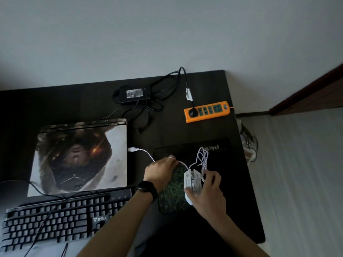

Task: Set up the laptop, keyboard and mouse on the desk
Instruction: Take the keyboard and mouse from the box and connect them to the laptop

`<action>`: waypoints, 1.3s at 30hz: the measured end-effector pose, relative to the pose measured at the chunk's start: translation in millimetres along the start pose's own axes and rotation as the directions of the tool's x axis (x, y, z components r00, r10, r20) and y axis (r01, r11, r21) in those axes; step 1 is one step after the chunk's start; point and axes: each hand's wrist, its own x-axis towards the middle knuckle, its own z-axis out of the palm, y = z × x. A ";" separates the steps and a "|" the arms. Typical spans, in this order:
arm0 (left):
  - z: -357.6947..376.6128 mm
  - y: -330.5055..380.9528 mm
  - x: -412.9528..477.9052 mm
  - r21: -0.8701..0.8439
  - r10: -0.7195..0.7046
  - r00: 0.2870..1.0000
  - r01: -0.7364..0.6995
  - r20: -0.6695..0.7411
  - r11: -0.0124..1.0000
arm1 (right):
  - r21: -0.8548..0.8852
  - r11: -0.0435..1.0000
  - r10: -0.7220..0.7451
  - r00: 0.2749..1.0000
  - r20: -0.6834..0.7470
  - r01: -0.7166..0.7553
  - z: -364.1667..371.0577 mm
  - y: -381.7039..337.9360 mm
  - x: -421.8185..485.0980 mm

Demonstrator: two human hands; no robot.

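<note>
Mouse step: right hand (207, 190) grips white mouse (192, 179), left hand (160, 172) pinches its cable (147, 153) right of closed laptop (79, 156); next likely calls for freeing looped slack, setting mouse down.

I'd say a room at home w/ a small work spot: dark desk (74, 101) by a plain wall (167, 34), orange power strip (207, 111) upper right, pic-covered laptop (79, 156) at left, pale floor (297, 182) far right.

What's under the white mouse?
The white mouse, gripped by the right hand, is over the edge of a green patterned pad and a black mat. The hand and the mouse cover the spot right beneath, so whether it rests there cannot be seen.
</note>
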 end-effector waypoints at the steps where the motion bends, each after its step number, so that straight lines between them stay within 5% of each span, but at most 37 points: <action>1: -5.8 -0.7 6.7 -0.106 -0.086 0.994 0.078 -0.069 0.991 | 0.049 0.999 -0.007 1.000 -0.031 0.009 4.2 -2.2 -3.0; 4: -31.5 -3.2 32.8 -0.428 -0.303 0.940 0.212 -0.155 0.878 | 0.138 0.990 -0.027 0.996 -0.085 0.039 10.0 -9.5 -5.0; 7: -55.6 -11.3 65.1 -0.694 -0.584 0.803 0.355 -0.117 0.627 | 0.143 0.989 -0.029 0.996 -0.080 0.040 6.5 -11.2 -0.7; 9: -66.3 -17.3 76.5 -0.737 -0.701 0.709 0.435 -0.074 0.518 | 0.141 0.989 -0.026 0.997 -0.076 0.036 2.8 -8.1 1.1; 10: -68.2 -24.7 77.6 -0.681 -0.721 0.688 0.489 -0.083 0.545 | 0.140 0.990 -0.019 0.997 -0.075 0.029 1.1 -6.7 2.4; 13: -60.6 -45.9 71.1 -0.317 -0.620 0.784 0.584 -0.016 0.747 | 0.161 0.986 0.059 0.996 -0.064 -0.048 -3.3 0.2 7.1; 17: -36.3 -41.0 55.8 0.081 -0.320 0.897 0.311 0.306 0.947 | 0.161 0.981 0.116 0.993 -0.025 -0.111 -0.7 4.9 10.2; 20: -25.6 -13.9 40.9 0.284 -0.013 0.999 -0.001 0.046 0.959 | 0.130 0.988 0.091 0.995 -0.048 -0.084 3.3 9.1 7.2; 23: -14.2 -6.1 35.3 0.403 0.336 0.941 -0.320 0.033 0.857 | 0.076 0.997 0.030 0.998 -0.050 -0.026 6.5 15.9 5.7; 26: -16.9 -4.8 43.9 0.408 0.271 0.954 -0.299 0.125 0.862 | 0.082 0.996 0.023 0.999 -0.040 -0.020 1.6 19.4 8.8; 29: -36.9 -7.9 74.7 0.340 -0.129 0.977 0.065 0.169 0.938 | 0.095 0.994 0.069 0.991 -0.117 -0.058 -12.9 24.9 14.6; 31: -52.4 -19.9 93.9 0.222 -0.376 0.914 0.340 0.150 0.914 | 0.077 0.994 0.087 0.985 -0.151 -0.076 -19.9 29.4 17.4; 34: -57.5 -34.9 99.4 0.057 -0.542 0.817 0.542 0.198 0.838 | 0.061 0.997 0.057 0.992 -0.113 -0.051 -17.4 32.4 17.5; 36: -46.3 -34.5 90.8 0.083 -0.488 0.858 0.481 0.158 0.873 | 0.080 0.996 0.041 0.996 -0.081 -0.035 -10.1 33.0 15.7; 38: -31.9 -28.3 74.7 0.237 -0.132 0.991 0.137 -0.034 0.962 | 0.107 0.994 0.029 0.997 -0.073 -0.021 -3.5 32.0 14.5; 39: -23.1 -26.4 67.5 0.323 0.113 0.992 -0.087 -0.063 0.942 | 0.110 0.994 0.023 0.997 -0.072 -0.015 -1.2 30.8 14.3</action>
